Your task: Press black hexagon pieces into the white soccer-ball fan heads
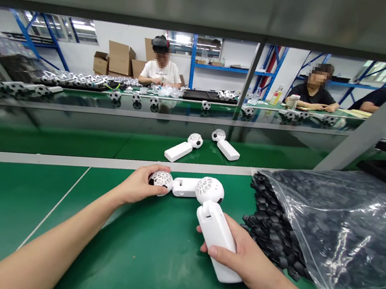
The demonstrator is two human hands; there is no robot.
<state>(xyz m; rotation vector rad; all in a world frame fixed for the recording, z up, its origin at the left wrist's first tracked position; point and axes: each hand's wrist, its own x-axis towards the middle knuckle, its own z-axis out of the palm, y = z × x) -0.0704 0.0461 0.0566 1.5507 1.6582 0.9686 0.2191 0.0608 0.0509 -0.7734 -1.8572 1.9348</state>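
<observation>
My right hand (243, 258) grips a white plastic handheld fan with a round grille head (214, 223) by its flat handle; my fingers wrap under the handle and my thumb lies along its near side, so the fingers are closed on it. The fan's head points away from me, and the handle slants toward my wrist, low over the green worktop (142, 265).

My left hand (139, 185) rests on a second white handheld fan with a football-patterned head (174, 183), which lies flat on the worktop, crosswise to me. My fingers curl over its black-and-white head, closed on it. The end of its handle lies just beside the head of the fan in my right hand; whether the two touch, I cannot tell.

To the right, touching the worktop, lies a clear plastic bag of small black plastic parts (335, 224), with a row of the parts showing at its near edge close to my right hand.

Farther out, beyond a pale strip, two more white fans with football heads (203, 149) lie on a green conveyor belt (66, 142).

Across the line, two seated people (162, 67) work at a bench strewn with similar fans.
</observation>
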